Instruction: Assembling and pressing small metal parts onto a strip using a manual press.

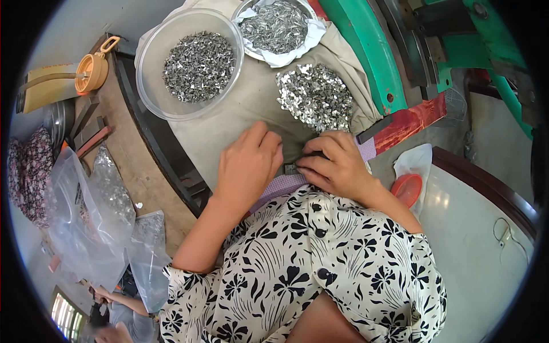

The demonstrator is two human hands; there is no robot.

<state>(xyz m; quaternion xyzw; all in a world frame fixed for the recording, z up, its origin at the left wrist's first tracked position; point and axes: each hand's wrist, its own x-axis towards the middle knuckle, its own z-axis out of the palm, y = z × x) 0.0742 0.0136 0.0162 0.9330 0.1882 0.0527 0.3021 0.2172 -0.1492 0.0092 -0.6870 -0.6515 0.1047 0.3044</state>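
My left hand (251,163) is closed, its fingers curled and fingertips pressed together above the cloth-covered lap; what they hold, if anything, is hidden. Facing it, my right hand (337,163) is bent with thumb and fingers drawn together. Beside those right fingertips, low between both hands, lies a small grey metal piece (290,169), too small to tell its kind. Just beyond my right hand, a loose heap of shiny small metal pieces (317,97) rests on the beige cloth (257,94). Farther off stands a clear plastic tub (150,86) with similar bits.
A metal bowl (235,12) lined with white plastic holds slender shiny parts. Green machine framing (372,54) rises at right. Clear plastic bags (86,223), an orange-lidded container (91,73) and a wooden bench (128,154) are at left. Another person (128,314) is at lower left.
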